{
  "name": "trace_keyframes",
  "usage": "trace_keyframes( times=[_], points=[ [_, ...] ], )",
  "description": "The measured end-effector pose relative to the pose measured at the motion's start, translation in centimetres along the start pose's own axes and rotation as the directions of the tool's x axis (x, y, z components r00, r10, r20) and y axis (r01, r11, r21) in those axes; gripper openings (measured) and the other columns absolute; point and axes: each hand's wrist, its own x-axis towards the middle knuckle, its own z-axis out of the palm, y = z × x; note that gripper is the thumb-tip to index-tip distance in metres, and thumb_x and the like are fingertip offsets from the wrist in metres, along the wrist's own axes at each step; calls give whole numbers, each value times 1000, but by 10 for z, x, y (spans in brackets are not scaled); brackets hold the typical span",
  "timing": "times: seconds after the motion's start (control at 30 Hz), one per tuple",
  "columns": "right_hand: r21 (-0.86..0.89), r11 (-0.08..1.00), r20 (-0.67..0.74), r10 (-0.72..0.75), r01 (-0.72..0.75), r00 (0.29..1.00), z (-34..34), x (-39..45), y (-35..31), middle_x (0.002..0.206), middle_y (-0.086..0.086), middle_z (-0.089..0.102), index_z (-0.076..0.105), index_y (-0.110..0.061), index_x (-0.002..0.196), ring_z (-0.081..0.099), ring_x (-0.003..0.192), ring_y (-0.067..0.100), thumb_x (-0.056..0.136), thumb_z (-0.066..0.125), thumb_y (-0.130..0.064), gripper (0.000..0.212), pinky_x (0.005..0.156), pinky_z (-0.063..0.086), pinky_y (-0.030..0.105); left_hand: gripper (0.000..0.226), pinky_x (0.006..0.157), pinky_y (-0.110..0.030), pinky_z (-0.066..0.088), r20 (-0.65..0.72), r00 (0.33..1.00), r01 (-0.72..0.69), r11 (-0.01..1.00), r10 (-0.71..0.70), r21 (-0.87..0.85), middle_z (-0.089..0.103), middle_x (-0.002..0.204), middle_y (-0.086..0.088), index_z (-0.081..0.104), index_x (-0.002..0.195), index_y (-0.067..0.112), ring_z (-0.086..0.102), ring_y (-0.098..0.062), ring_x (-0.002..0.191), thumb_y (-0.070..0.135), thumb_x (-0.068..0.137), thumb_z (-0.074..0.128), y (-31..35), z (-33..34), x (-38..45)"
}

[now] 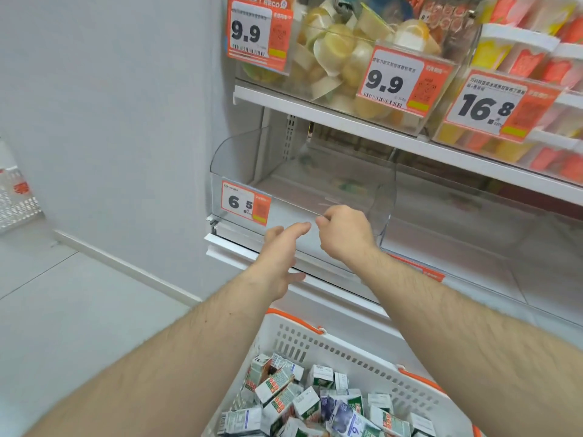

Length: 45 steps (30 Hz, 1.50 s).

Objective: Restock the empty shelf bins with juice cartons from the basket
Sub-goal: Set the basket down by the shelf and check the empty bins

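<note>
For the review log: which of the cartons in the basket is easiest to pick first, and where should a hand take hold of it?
Probably the white carton near the top of the pile in the basket. It sits almost upright with its top and side faces exposed. Come from above and pinch across its two opposite side faces. Both the left hand and right hand hold nothing, up at the clear bin.

"9.9" is printed on two orange price tags point(258, 33) point(399, 78) on the upper bins, "16.8" on a third point(492, 108) at upper right, and "6.5" on the tag point(245, 203) of the empty bin point(284, 171).
</note>
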Motion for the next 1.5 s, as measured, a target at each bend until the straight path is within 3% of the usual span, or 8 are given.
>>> trace_keyframes(
  times=[0.57,0.8,0.93,1.03,1.1,1.17,1.33,1.5],
  points=[
    [-131,986,16,-99,100,995,18,-52,-5,87,7,57,53,-15,85,47,80,27,101,40,-28,24,68,37,30,93,79,-48,57,-320,943,33,986,-85,-165,47,126,-8,31,121,22,56,-35,109,55,50,81,-9,1,-7],
    [1,992,78,-123,124,989,11,-66,-4,135,8,56,51,-16,136,53,122,28,95,50,-24,41,98,45,35,101,76,-51,58,-339,934,32,969,-116,-246,48,124,-6,35,117,25,56,-32,106,60,33,79,-12,9,-19],
    [124,949,-341,-233,289,911,-15,-99,33,134,-2,58,59,-17,130,58,111,16,91,55,-14,40,94,39,25,76,92,-41,49,-333,931,-106,984,148,143,32,121,1,39,122,18,48,-27,111,50,65,78,-32,30,-34],
    [146,973,-477,-87,176,874,-37,-108,90,129,-3,55,61,-15,122,61,91,21,87,57,-10,36,84,45,29,52,88,-31,40,-46,763,-510,644,645,570,26,115,5,37,111,21,46,-21,106,29,75,74,-45,44,-51],
    [71,995,-367,90,-68,926,-47,-103,126,144,-1,40,50,-15,134,58,108,27,91,53,-16,44,91,46,37,49,84,-34,44,231,654,-629,349,720,695,25,115,6,40,114,19,49,-21,94,25,77,71,-54,50,-58],
    [-54,965,-223,239,-256,945,-52,-96,153,152,2,27,37,-16,142,55,114,34,94,47,-22,50,88,46,41,51,87,-38,47,393,648,-625,161,652,764,26,120,4,43,123,18,52,-22,93,26,79,68,-64,58,-62],
    [-223,904,-133,342,-364,930,-59,-79,185,136,12,45,47,-11,128,53,116,38,100,37,-27,34,88,42,41,54,91,-35,44,462,688,-596,73,560,799,28,125,2,42,132,21,50,-23,104,28,83,63,-73,72,-70],
    [-220,919,-195,287,-327,938,-70,-80,190,122,12,55,56,-9,115,55,110,39,96,41,-24,28,87,43,39,55,107,-32,28,452,625,-546,-58,636,836,27,130,-2,43,134,21,31,-21,121,29,83,62,-72,76,-67]
  ],
)
